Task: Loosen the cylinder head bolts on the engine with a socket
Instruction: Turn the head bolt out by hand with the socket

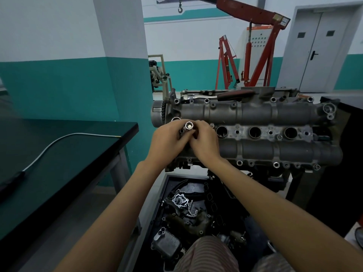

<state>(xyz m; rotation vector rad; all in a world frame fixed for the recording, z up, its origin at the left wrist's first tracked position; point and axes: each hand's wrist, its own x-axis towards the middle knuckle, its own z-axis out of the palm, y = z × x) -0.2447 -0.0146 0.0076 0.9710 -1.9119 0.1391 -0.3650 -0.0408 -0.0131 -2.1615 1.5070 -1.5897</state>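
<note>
**Q:** What stood around you?

**A:** Workshop room. Walls white above, teal below, with a square pillar (121, 55) just left of the engine (255, 132). A dark glossy table (68, 154) ran along my left side with a grey cable (64, 139) curving across it. A red engine crane (261, 46) stood at the back wall, its hook (180, 7) hanging near the top of view. Grey double door (320, 50) at far right.

**Q:** And the engine itself?

**A:** It sat in front of me with the cylinder head uppermost, three open round wells in a row along the middle. A ratchet wrench (218, 95) lay loose on the far edge of the head, untouched.

**Q:** Your hands?

**A:** Both met at the left end of the head. My left grip (169, 138) was curled round the socket (189, 126), which stood upright with its open end facing me. My right grip (204, 140) had its fingertips pinching the same socket from the other side. What the socket's lower end sat on, I could not tell; my fingers hid it.

**Q:** Room to move?

**A:** The table's corner came close to the engine's left end, leaving a narrow gap. Below the engine's near edge sat a black tray (163, 193) of loose parts. A dark cabinet (345, 154) closed off the right.
</note>
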